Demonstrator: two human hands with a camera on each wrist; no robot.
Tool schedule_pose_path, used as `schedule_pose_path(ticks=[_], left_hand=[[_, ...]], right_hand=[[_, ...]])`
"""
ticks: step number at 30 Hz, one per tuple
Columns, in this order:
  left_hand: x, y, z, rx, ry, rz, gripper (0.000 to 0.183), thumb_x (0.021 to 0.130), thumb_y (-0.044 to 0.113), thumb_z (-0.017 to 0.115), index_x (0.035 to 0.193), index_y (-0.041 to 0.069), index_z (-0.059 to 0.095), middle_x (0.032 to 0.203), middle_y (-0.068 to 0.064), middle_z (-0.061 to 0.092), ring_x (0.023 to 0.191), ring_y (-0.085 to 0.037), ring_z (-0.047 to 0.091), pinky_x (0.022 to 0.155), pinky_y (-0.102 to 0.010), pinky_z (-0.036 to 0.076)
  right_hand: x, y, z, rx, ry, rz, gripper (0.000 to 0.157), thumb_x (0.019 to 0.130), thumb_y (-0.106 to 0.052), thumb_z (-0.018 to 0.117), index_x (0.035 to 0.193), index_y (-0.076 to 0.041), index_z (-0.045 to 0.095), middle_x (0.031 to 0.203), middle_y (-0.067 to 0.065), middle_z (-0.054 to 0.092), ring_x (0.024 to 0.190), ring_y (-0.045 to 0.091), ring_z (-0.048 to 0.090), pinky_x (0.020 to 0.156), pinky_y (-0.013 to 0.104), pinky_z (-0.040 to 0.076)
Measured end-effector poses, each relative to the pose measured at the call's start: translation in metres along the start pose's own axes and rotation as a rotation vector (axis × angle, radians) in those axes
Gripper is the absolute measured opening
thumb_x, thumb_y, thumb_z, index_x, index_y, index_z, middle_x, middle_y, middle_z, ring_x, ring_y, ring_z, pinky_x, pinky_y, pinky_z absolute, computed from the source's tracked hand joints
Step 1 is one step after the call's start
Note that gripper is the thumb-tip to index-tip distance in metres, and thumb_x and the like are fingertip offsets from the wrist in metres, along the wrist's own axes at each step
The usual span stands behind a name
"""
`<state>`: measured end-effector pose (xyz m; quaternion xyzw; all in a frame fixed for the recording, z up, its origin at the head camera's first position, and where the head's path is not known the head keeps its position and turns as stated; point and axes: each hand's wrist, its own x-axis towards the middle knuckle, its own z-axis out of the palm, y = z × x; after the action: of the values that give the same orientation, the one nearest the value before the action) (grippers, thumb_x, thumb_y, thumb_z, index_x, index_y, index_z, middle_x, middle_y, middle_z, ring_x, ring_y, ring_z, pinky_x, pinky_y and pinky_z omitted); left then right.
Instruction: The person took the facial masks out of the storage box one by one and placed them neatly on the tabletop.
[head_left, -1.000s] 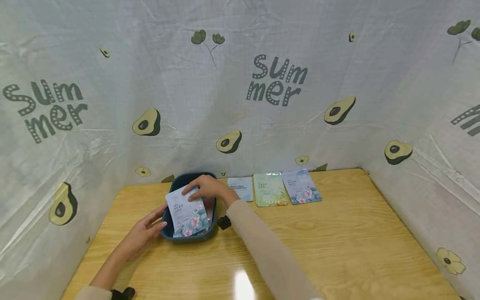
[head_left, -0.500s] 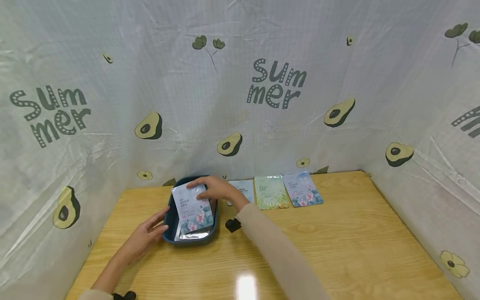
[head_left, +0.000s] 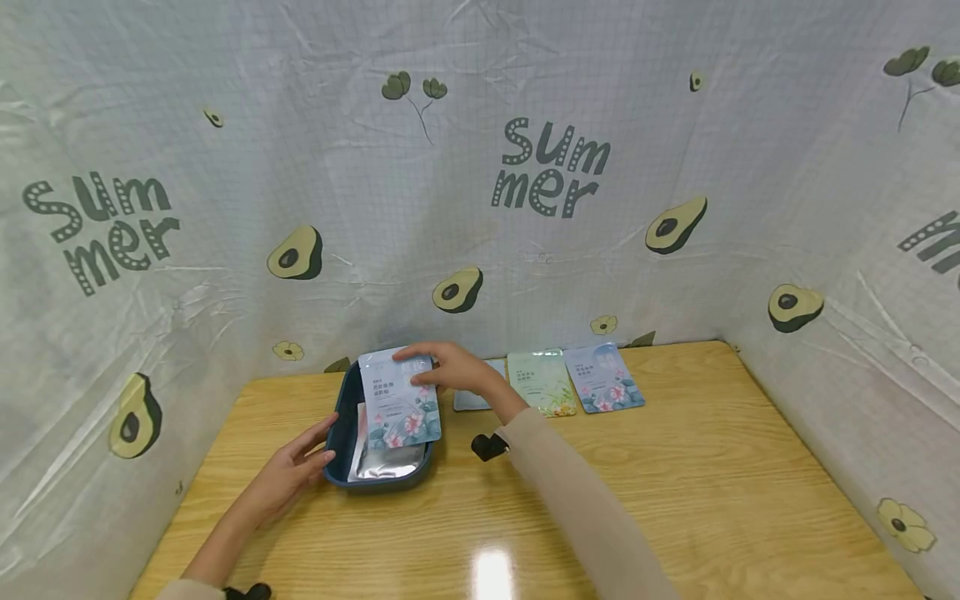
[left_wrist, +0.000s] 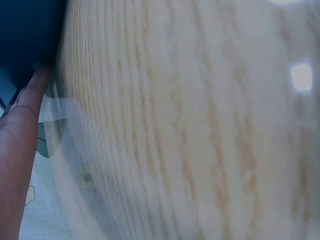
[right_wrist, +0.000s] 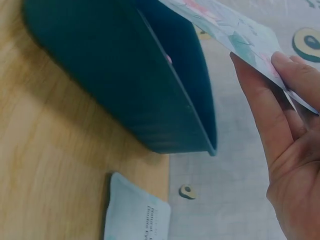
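My right hand (head_left: 467, 377) pinches a flat lilac-blue sachet printed with pink flowers (head_left: 396, 412) by its upper right part. The sachet is tilted above a dark blue plastic bin (head_left: 341, 457) and covers much of its opening. In the right wrist view, thumb and fingers (right_wrist: 263, 102) lie on opposite faces of the sachet. Inside the bin lies a silver foil packet (head_left: 390, 463), partly hidden. My left hand (head_left: 283, 473) touches the bin's left side with extended fingers. The left wrist view shows one finger (left_wrist: 35, 90) along the bin's outer wall.
Along the back of the wooden table (head_left: 637, 492) lie a pale blue packet (head_left: 471, 401), partly behind my right hand, a green packet (head_left: 540, 382) and another lilac flower sachet (head_left: 604, 377). A printed white curtain (head_left: 375, 192) encloses the back and sides.
My right hand has lifted the flower sachet and moved it right and back, uncovering the silver packet inside the bin. My left hand has stayed at the bin's side.
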<state>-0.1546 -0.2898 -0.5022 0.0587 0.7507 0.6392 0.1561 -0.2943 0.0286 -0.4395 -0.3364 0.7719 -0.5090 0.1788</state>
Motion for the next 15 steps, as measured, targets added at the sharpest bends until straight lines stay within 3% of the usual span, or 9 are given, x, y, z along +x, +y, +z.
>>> schedule_pose_path(ticks=[5, 10, 15], left_hand=[[0.002, 0.000, -0.002, 0.012, 0.009, -0.029, 0.070, 0.105, 0.019, 0.058, 0.164, 0.014, 0.020, 0.165, -0.026, 0.014, 0.120, 0.005, 0.050, 0.099, -0.024, 0.051], [0.001, 0.000, -0.003, -0.014, 0.007, -0.024, 0.070, 0.105, 0.019, 0.058, 0.164, 0.014, 0.020, 0.164, -0.026, 0.014, 0.122, 0.001, 0.051, 0.099, -0.023, 0.050], [0.001, -0.001, -0.002, -0.042, -0.007, -0.010, 0.070, 0.105, 0.016, 0.057, 0.164, 0.012, 0.019, 0.164, -0.026, 0.014, 0.123, -0.002, 0.052, 0.098, -0.022, 0.050]], right_hand=[[-0.007, -0.005, -0.007, 0.013, 0.018, -0.010, 0.044, 0.097, -0.014, 0.071, 0.139, -0.024, 0.064, 0.133, 0.006, 0.063, 0.079, 0.015, 0.067, 0.078, 0.058, 0.059], [-0.015, -0.007, -0.014, 0.039, 0.064, -0.012, 0.045, 0.096, -0.013, 0.071, 0.139, -0.023, 0.064, 0.132, 0.006, 0.063, 0.079, 0.017, 0.067, 0.076, 0.055, 0.060], [-0.034, -0.004, -0.026, 0.072, 0.133, -0.012, 0.045, 0.096, -0.014, 0.072, 0.139, -0.024, 0.063, 0.139, 0.006, 0.058, 0.083, 0.020, 0.069, 0.071, 0.045, 0.062]])
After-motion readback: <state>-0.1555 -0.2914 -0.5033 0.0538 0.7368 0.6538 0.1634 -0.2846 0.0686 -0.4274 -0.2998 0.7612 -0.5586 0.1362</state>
